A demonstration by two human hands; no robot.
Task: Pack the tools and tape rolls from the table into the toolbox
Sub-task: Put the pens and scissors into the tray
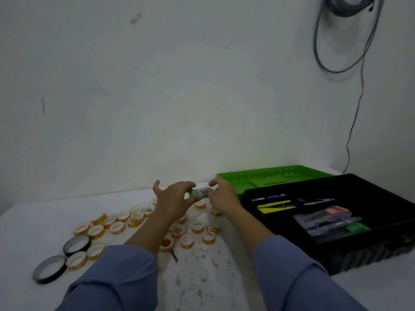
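Left hand (173, 198) pinched one end of a small green packet (198, 193) between thumb and curled fingers; right hand (221, 196) pinched the other end likewise; packet held level, clear of the table (202, 283), near the back wall and just left of the green tray (276, 176). Packet judged light and fairly stiff, barcode label uppermost, wrapper perhaps slick; an end pinch by one hand should suffice, freeing the other. Below the wrists, small orange tape rolls (116, 227) lay scattered, some touching; two larger black rolls (76, 244) at near left; all likely light and rigid, easiest taken by the rim. Toolbox (363, 254) stood open to the right; near compartments partly filled with tools and a clear bag; far section too dark to tell. Raised toolbox wall and tray edge would need clearing on the way across; cables (350, 30) hung well above.
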